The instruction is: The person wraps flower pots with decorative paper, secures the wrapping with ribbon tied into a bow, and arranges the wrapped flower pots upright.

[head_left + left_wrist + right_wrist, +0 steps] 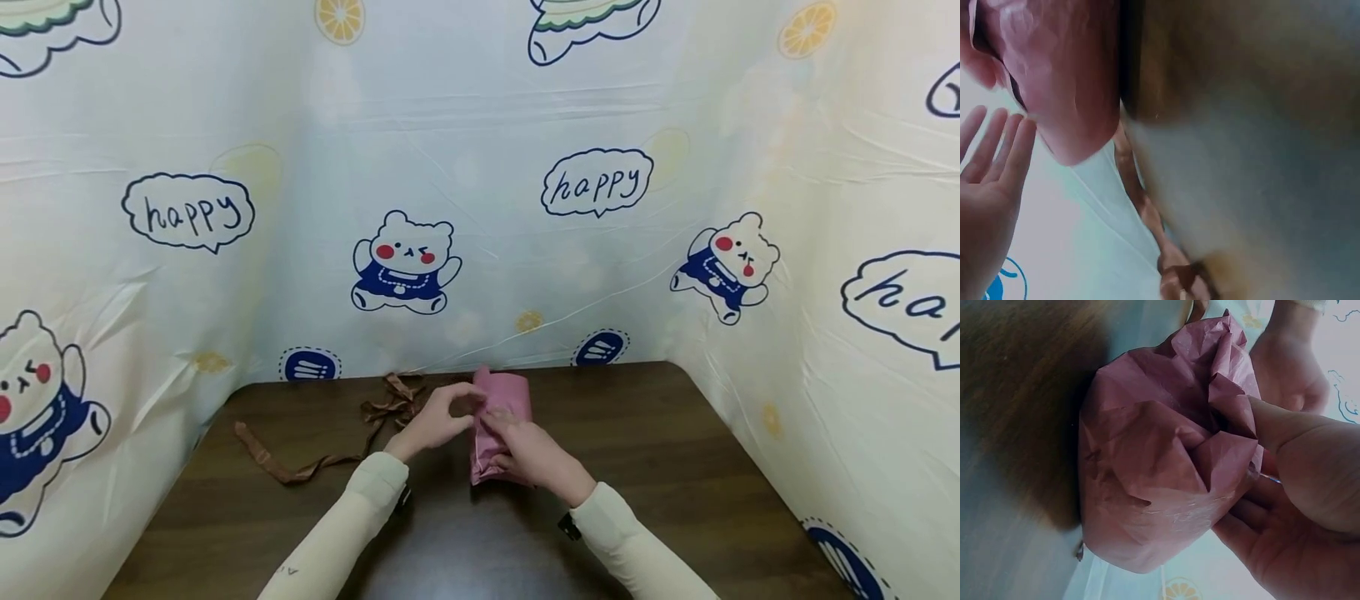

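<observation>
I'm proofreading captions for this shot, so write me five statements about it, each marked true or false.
1. The right hand grips the pink package. True.
2. The backdrop is plain. False: it carries printed bears and "happy" bubbles.
3. A brown strip lies on the table. True.
4. In the head view, the package lies left of the strip. False: it lies to the right.
5. In the left wrist view, the left hand shows straight fingers. True.
</observation>
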`<state>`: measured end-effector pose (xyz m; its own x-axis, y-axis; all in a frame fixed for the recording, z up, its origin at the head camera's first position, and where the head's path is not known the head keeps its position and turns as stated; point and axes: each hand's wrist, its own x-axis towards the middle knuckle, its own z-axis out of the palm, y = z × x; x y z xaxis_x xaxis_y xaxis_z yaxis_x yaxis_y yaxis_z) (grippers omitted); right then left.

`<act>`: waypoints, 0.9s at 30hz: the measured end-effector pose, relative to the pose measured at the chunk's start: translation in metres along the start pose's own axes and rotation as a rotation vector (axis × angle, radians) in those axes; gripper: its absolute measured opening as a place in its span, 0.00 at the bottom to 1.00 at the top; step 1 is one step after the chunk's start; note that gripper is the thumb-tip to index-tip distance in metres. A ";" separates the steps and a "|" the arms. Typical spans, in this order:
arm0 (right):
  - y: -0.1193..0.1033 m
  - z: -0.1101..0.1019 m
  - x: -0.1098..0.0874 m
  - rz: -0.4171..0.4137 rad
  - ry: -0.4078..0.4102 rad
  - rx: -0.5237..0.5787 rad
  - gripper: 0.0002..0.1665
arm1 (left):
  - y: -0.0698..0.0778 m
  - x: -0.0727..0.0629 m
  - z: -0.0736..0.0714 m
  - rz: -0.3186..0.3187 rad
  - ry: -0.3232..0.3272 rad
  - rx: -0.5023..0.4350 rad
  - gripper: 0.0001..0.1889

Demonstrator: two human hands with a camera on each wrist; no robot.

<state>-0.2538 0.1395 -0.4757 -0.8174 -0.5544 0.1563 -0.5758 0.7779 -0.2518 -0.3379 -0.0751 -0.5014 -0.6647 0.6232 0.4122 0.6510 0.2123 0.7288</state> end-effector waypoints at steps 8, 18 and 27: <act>0.007 -0.001 -0.003 0.026 0.053 0.213 0.49 | 0.006 -0.013 0.010 -0.135 -0.051 -0.091 0.25; 0.017 0.007 -0.006 0.038 0.168 0.270 0.41 | 0.018 -0.016 0.021 -0.120 -0.059 0.274 0.30; 0.027 0.017 -0.009 0.014 0.259 0.214 0.41 | 0.021 -0.017 0.026 -0.056 -0.044 0.307 0.27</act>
<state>-0.2620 0.1603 -0.5002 -0.8185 -0.4293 0.3817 -0.5700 0.6897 -0.4466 -0.3035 -0.0617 -0.5073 -0.6906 0.6345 0.3471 0.6984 0.4602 0.5482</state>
